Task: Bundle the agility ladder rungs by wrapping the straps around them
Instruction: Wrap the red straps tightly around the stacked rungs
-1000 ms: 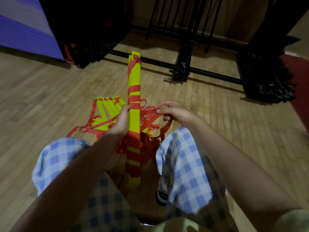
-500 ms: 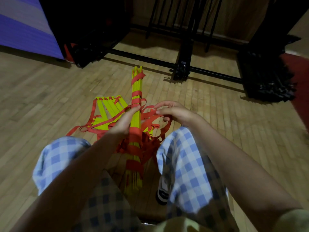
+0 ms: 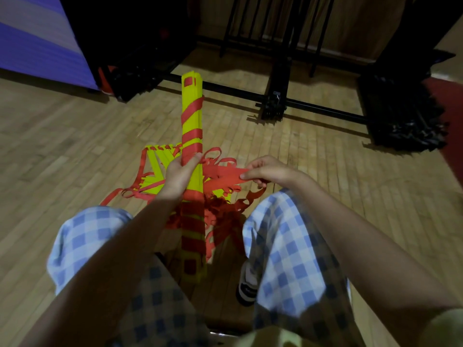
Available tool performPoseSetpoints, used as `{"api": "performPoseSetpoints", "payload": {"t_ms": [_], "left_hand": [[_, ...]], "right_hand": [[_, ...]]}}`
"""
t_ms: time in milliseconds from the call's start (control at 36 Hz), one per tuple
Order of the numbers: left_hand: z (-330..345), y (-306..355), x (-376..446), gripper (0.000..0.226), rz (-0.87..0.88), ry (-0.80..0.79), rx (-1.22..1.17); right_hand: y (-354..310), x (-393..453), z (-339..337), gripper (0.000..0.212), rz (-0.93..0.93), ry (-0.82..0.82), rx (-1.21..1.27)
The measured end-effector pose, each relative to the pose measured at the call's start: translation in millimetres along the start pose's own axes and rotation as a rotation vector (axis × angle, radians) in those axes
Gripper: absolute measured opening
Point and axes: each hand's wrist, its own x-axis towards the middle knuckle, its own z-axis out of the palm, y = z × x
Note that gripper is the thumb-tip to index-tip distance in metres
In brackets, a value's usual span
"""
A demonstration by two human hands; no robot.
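1. Right now the left hand (image 3: 178, 177) grips the stacked yellow rung bundle (image 3: 191, 136) near its middle, fingers curled round it. The bundle runs lengthwise between the knees, far end out over the wooden floor (image 3: 62, 146).
2. Right hand (image 3: 269, 171) pinches a flat run of red strap (image 3: 226, 177) between thumb and fingers, pulled out to the right of the bundle.
3. Change: half a second ago the bundle showed its thin edge; now the broad face is up again, as it was a second ago. So it has rolled in the left hand and the strap is drawn out longer. My read: another turn is going on.
4. Progress: red wraps sit above and below the grip, but a loose tangle of strap and a second set of yellow rungs (image 3: 160, 159) lie on the floor behind, unbundled.
5. Writing: none readable; no brand or label visible.
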Motion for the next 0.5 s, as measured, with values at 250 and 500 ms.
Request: {"api": "performPoseSetpoints", "payload": {"t_ms": [250, 500], "left_hand": [[-4.9, 5.7, -5.0, 0.027, -0.18, -0.148, -0.388], [-5.6, 8.5, -8.2, 0.039, -0.098, -0.064, -0.24]], "right_hand": [[11.2, -7.1, -16.0, 0.018, 0.021, 0.008, -0.049], [23.2, -17.9, -28.9, 0.009, 0.014, 0.04, -0.025]]}}
